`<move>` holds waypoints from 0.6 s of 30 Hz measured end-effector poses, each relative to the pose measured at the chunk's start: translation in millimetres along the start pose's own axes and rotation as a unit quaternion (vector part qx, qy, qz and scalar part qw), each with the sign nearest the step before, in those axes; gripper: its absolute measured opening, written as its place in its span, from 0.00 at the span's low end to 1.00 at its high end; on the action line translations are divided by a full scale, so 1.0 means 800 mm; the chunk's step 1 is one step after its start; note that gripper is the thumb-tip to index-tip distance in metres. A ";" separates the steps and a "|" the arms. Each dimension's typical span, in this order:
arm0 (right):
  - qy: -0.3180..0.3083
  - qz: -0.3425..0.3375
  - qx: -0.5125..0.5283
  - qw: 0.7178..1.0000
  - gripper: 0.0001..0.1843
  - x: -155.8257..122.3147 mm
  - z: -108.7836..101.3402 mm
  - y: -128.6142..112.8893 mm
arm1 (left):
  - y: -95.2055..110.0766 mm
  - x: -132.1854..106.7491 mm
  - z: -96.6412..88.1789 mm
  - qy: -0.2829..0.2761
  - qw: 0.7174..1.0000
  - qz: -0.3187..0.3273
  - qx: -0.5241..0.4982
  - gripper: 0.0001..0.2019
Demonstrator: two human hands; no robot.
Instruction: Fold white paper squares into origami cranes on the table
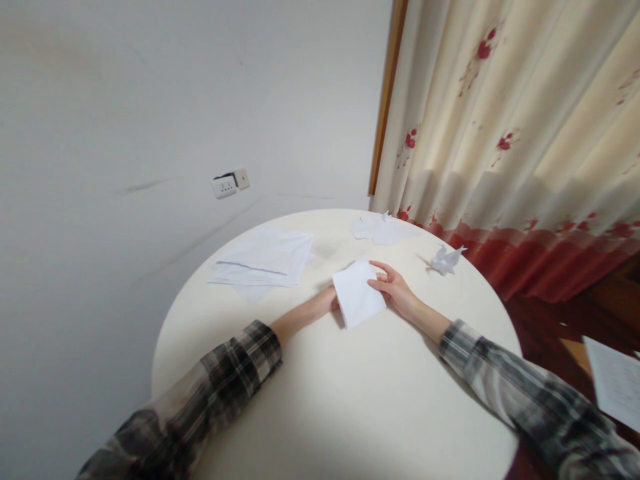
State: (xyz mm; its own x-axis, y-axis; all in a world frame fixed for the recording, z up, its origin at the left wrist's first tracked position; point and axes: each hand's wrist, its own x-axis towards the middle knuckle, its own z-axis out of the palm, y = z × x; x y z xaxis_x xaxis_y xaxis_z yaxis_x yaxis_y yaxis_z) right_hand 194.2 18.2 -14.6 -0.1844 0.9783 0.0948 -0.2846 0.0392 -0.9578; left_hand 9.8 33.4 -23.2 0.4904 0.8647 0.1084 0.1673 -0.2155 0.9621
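Observation:
A folded sheet of white paper [359,297] is held between my two hands, tilted a little above the middle of the round white table. My left hand [326,301] grips it at the left edge, with the fingers partly hidden behind the sheet. At the right edge, my right hand [394,288] pinches the paper, thumb in front and a finger along the upper corner. A white folded paper crane [446,260] stands to the right of my right hand. Further left lies a stack of white paper sheets [267,257].
The round white table [320,413] meets the wall behind it. More paper pieces [383,230] lie at its far edge. A flowered curtain [475,133] hangs at the right, and a wall socket [224,187] sits at the left. A printed sheet [615,380] shows at lower right.

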 end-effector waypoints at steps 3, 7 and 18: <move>0.018 -0.002 -0.004 1.000 0.35 0.001 -0.001 -0.003 | 0.006 -0.004 -0.004 -0.010 0.998 -0.013 -0.065 0.31; 0.007 -0.013 -0.049 0.999 0.37 0.004 -0.003 0.003 | 0.003 -0.006 -0.008 0.001 0.986 -0.035 -0.165 0.31; 0.019 -0.097 -0.276 0.956 0.39 0.009 -0.013 0.017 | -0.021 0.004 -0.028 0.059 0.996 -0.015 -0.069 0.33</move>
State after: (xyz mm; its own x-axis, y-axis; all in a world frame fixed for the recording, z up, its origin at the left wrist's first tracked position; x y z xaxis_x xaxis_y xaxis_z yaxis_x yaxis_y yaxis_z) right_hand 198.7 27.6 -29.3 -0.1413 0.9481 0.2848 0.2324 0.3114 -0.9214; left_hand -10.9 50.1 -33.3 0.3814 0.9191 0.0990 0.0581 -0.1307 0.9897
